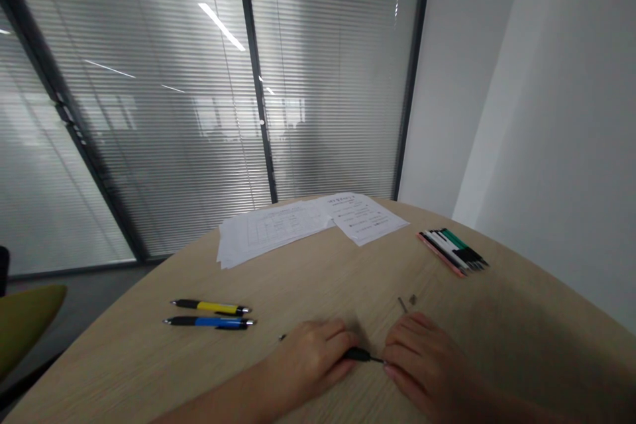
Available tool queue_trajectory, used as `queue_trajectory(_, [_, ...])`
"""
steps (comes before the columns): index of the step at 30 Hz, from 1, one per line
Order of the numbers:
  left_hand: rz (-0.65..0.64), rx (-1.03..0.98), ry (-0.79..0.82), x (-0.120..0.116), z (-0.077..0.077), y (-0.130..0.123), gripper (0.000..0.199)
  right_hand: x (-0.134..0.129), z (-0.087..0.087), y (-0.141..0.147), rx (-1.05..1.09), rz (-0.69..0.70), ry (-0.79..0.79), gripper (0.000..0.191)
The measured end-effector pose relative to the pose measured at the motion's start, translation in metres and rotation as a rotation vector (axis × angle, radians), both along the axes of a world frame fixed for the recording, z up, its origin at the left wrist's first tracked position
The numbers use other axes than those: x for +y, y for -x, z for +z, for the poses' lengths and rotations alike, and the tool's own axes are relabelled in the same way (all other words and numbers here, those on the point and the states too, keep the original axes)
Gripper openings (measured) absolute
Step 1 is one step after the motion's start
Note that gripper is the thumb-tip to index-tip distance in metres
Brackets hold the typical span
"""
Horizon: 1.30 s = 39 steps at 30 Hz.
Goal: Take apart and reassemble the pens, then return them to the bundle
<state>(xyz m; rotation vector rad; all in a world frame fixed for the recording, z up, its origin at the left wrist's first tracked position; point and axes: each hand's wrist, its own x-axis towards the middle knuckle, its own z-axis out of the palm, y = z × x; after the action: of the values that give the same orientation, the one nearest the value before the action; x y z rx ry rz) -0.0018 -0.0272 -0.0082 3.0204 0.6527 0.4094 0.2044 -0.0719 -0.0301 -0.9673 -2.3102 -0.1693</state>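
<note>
My left hand lies on the light wood-grain table, closed around a black pen. A small dark end of the pen shows past my left hand. The pen's thin metal tip runs into the fingers of my right hand, which seem to pinch it. Above my right hand lie a small metal rod and a tiny metal part. A yellow-and-black pen and a blue-and-black pen lie side by side to the left of my hands.
Printed white papers lie at the table's far edge. A bundle of several pens lies to the right. A glass wall with slatted blinds stands behind the table, and an olive chair sits at the left.
</note>
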Motion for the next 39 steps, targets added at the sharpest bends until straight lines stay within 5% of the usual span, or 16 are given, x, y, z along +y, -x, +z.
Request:
queue_trajectory(7, [0.016,0.086,-0.002,0.001,-0.001,-0.001,0.017,-0.002,0.001,0.004,0.020,0.003,-0.048,0.015])
queue_trajectory(16, [0.095,-0.081,0.066,0.005,-0.007,0.002,0.017,0.007,0.004,-0.013,0.006,-0.087,-0.201,0.019])
queue_trajectory(26, [0.152,-0.315,0.114,0.008,-0.006,0.005,0.034,0.016,0.033,-0.040,-0.235,-0.259,-0.349,0.031])
queue_trajectory(30, [0.215,-0.274,-0.013,0.014,-0.006,0.008,0.032,0.017,0.043,-0.045,-0.336,-0.265,-0.390,0.029])
queue_trajectory(34, [0.288,-0.267,-0.203,0.027,-0.009,0.013,0.027,0.017,0.036,-0.048,-0.355,-0.335,-0.283,0.022])
queue_trajectory(39, [0.239,-0.316,-0.242,0.032,-0.009,0.015,0.022,0.012,0.015,-0.041,-0.328,-0.484,0.086,0.016])
